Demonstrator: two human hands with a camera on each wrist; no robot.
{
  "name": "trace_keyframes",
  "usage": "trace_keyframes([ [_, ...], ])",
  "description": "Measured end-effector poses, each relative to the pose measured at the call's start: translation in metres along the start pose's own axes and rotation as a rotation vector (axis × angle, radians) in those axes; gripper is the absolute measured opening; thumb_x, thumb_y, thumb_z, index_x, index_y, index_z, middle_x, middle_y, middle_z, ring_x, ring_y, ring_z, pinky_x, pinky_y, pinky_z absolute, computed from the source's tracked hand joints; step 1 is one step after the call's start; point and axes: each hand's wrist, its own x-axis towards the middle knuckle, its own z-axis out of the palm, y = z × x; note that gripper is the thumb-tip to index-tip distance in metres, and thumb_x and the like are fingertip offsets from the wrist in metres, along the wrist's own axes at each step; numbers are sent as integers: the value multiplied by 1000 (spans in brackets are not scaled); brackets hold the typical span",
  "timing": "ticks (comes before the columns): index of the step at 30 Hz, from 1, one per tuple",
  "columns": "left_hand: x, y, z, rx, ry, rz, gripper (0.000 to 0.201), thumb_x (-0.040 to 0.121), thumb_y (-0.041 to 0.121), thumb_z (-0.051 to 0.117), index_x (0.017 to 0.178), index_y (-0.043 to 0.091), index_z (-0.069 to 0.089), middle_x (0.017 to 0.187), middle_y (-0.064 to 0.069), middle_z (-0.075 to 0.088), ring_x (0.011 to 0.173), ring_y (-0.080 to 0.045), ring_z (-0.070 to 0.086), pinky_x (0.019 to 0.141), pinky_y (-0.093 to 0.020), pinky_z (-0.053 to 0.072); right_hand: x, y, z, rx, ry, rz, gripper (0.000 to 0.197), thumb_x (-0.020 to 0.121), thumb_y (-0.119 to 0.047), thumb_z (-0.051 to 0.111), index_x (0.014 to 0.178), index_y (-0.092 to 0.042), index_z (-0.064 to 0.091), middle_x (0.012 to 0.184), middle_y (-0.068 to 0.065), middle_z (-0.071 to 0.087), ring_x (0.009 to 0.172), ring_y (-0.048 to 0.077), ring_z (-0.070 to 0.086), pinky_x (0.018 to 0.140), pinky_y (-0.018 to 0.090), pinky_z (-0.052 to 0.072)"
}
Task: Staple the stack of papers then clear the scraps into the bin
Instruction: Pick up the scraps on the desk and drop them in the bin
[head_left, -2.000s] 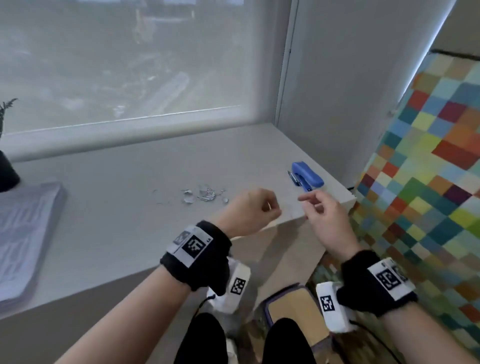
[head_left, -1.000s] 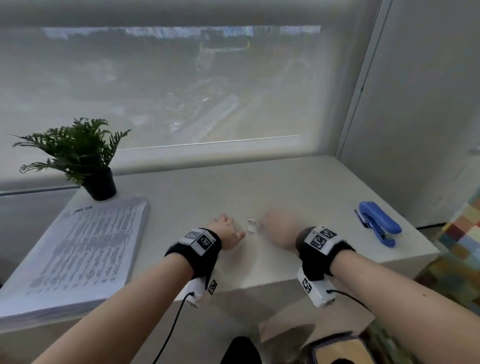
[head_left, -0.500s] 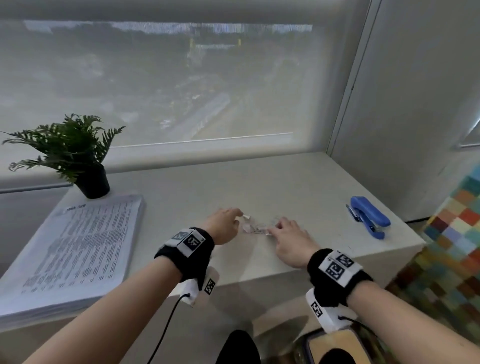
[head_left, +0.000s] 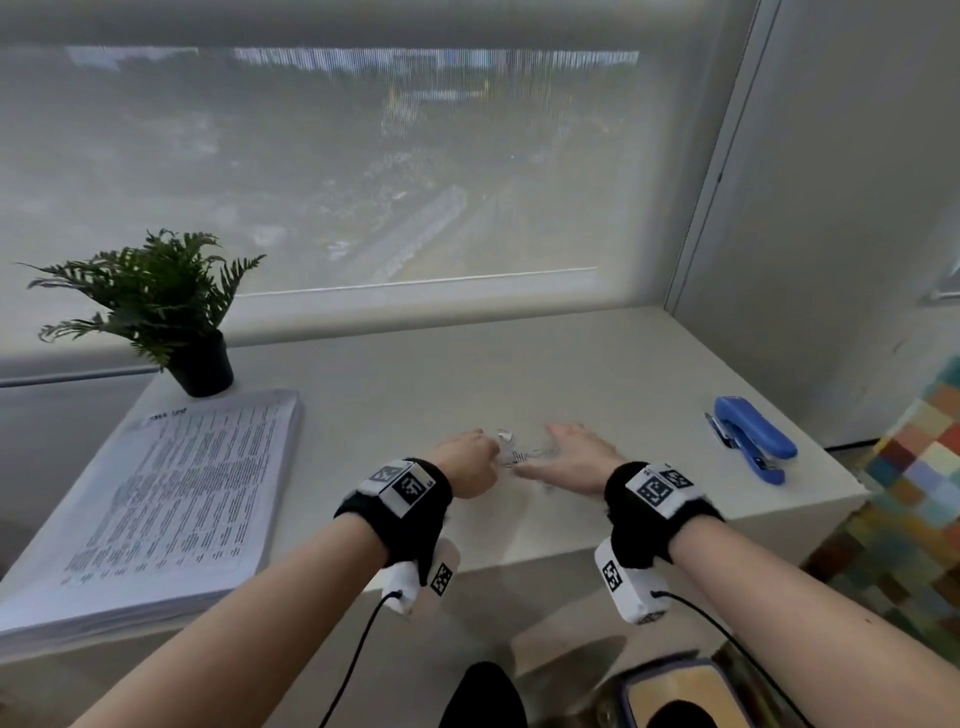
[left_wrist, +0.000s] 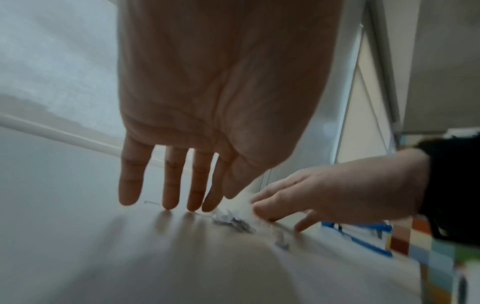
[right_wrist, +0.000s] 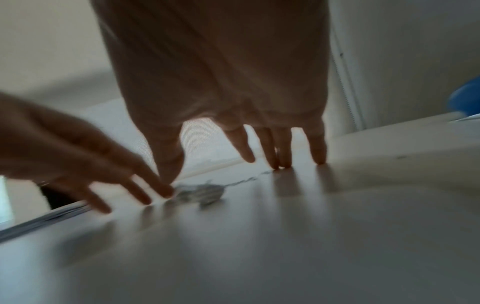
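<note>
Head view: crumpled paper scraps (head_left: 511, 457) between flat left hand (head_left: 465, 467), right hand (head_left: 576, 460)

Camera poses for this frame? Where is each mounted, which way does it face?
Head: on the head, facing down at white desk, both forearms showing.
Left wrist: under the left hand, facing along open fingers.
Right wrist: under the right hand, same.
Shared: small pile of crumpled paper scraps between both hands.

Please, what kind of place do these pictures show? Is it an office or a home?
Probably a home or small office work corner, high in a building. A white desk stands under a window with a roller blind overlooking a city; on it lie a stack of papers and a blue stapler.
</note>
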Motion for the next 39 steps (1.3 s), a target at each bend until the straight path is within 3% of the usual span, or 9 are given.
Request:
trace_keyframes([
  [3,1,-4,-8,-27,128,-17,38,97,16,37,128,9,57,140,-13,50,133,-28,43,109,-34,34,8,-15,8,-102,-43,-143,79,80,-51,60,147,-25,27,149,11,36,137,31,35,113,41,31],
  [6,-2,-20,-12,-36,202,-48,37,96,19,38,128,16,57,140,-10,50,133,-27,43,109,-32,33,17,-23,3,-146,-66,-212,56,81,-29,60,136,-30,49,141,9,50,128,30,47,109,33,38],
  [10,-7,-30,-15,-48,230,-54,34,96,22,40,123,20,60,135,-6,53,130,-25,45,107,-30,33,14,-26,-4,-118,32,-214,34,88,-15,53,119,-18,66,127,13,63,119,29,57,101,28,42],
  [19,1,-17,-10,-4,150,-63,38,92,21,47,128,13,53,137,-11,50,131,-27,43,108,-34,33,27,-23,-6,34,107,-186,25,80,0,55,96,-6,73,108,14,72,105,29,65,90,28,50],
  [23,7,-10,-1,45,32,-104,47,95,27,44,135,2,38,144,-18,37,134,-34,39,109,-39,33,41,-11,-7,279,128,-72,23,74,3,63,92,-5,75,88,10,74,80,19,66,70,17,49],
  [26,16,-3,4,12,-19,-52,53,97,29,40,141,0,28,150,-17,30,139,-32,34,112,-39,30,44,4,-8,648,143,40,16,70,9,67,68,-6,71,63,4,64,58,15,58,61,16,52],
  [31,26,13,4,-12,-47,44,64,98,39,39,147,2,23,155,-16,26,146,-26,23,117,-33,21,36,25,-15,1044,132,51,25,72,21,60,63,-3,60,64,12,58,50,17,57,47,14,53],
  [35,27,25,11,8,-24,121,77,91,52,48,151,13,21,156,-14,27,145,-24,25,117,-34,22,34,37,-19,1176,160,39,26,73,23,58,64,-1,59,67,12,58,59,21,55,48,13,54],
  [39,34,35,20,5,66,135,64,85,42,62,142,23,41,145,-11,45,134,-26,43,109,-32,34,35,45,-17,1198,192,49,27,74,22,56,66,-3,62,68,13,58,60,20,56,49,13,54],
])
